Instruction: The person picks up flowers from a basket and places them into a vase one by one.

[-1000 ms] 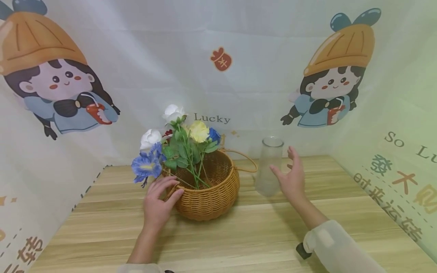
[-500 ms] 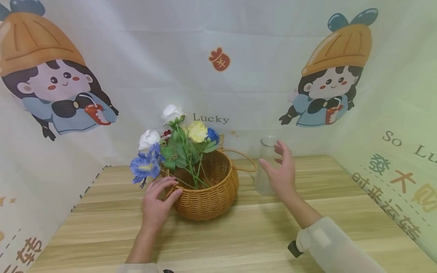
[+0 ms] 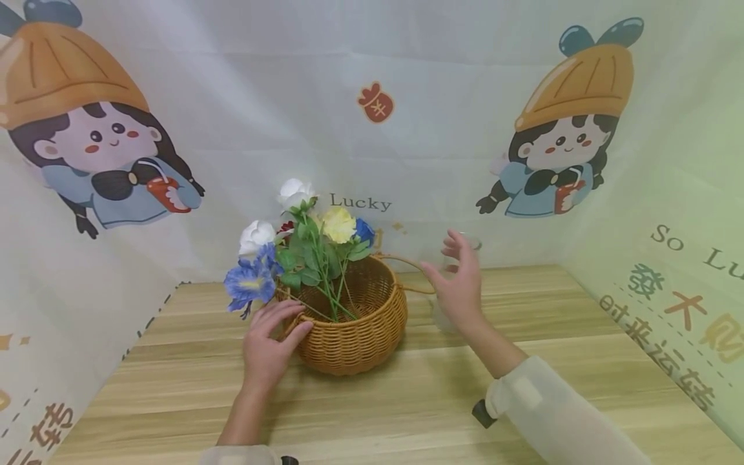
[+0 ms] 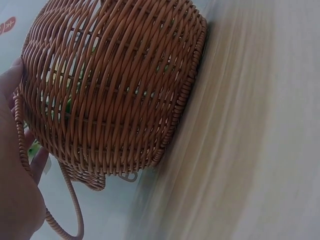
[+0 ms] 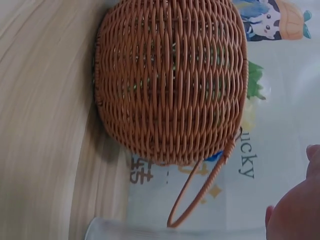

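The round wicker basket [image 3: 354,345] stands upright on the table and holds several artificial flowers, among them a yellow bloom [image 3: 339,224], a blue-violet iris [image 3: 250,283] and a white rose [image 3: 295,194]. At its left rim my left hand [image 3: 270,349] grips the edge between thumb and fingers, beside a hanging handle [image 4: 75,212] seen in the left wrist view. My right hand [image 3: 462,287], fingers spread and holding nothing, hovers near the basket's right handle [image 3: 415,289]. Behind that hand, a clear glass vase [image 3: 444,320] is mostly hidden.
The light wood-grain table [image 3: 372,420] meets a pale printed cloth [image 3: 372,155] hanging behind and at both sides. In the right wrist view, part of the glass vase shows along the bottom edge.
My right hand has moved left, from the vase's right side to in front of it, towards the basket handle. The left hand, basket and flowers stay in place.
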`<state>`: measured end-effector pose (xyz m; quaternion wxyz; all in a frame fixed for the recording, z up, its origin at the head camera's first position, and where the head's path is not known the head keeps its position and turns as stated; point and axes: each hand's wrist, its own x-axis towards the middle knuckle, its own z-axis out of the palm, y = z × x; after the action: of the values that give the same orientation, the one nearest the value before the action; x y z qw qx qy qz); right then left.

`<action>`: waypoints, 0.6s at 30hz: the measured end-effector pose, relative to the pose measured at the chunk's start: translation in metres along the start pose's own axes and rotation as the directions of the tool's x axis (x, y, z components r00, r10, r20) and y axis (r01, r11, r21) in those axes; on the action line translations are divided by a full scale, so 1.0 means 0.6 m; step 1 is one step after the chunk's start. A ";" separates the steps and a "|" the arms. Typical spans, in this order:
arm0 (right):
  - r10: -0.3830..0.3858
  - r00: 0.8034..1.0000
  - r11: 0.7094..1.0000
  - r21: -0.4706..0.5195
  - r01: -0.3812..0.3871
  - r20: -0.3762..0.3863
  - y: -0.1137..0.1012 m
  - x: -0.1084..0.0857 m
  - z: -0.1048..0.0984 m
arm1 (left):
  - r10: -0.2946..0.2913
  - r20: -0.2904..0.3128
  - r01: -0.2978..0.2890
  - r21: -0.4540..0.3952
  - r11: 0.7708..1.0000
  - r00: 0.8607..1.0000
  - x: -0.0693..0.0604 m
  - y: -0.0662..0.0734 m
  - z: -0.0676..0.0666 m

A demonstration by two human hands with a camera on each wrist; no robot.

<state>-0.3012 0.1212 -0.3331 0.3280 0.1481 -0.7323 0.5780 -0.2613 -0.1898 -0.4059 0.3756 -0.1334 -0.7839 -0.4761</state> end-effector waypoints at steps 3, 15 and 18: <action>0.032 0.999 0.999 0.035 -0.033 0.039 -0.003 0.003 0.018 | -0.006 0.002 0.006 -0.008 1.000 1.000 0.001 0.000 0.001; 0.158 0.975 0.985 0.046 -0.167 0.156 -0.021 0.032 0.098 | -0.006 0.002 0.006 -0.005 1.000 1.000 0.003 0.001 0.000; 0.163 0.972 0.985 0.030 -0.171 0.171 -0.021 0.036 0.111 | 0.003 -0.004 -0.003 -0.008 1.000 1.000 0.003 0.002 0.002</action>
<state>-0.3302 0.0583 -0.3175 0.2120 0.1415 -0.7540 0.6053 -0.2626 -0.1885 -0.4042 0.3774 -0.1353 -0.7809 -0.4791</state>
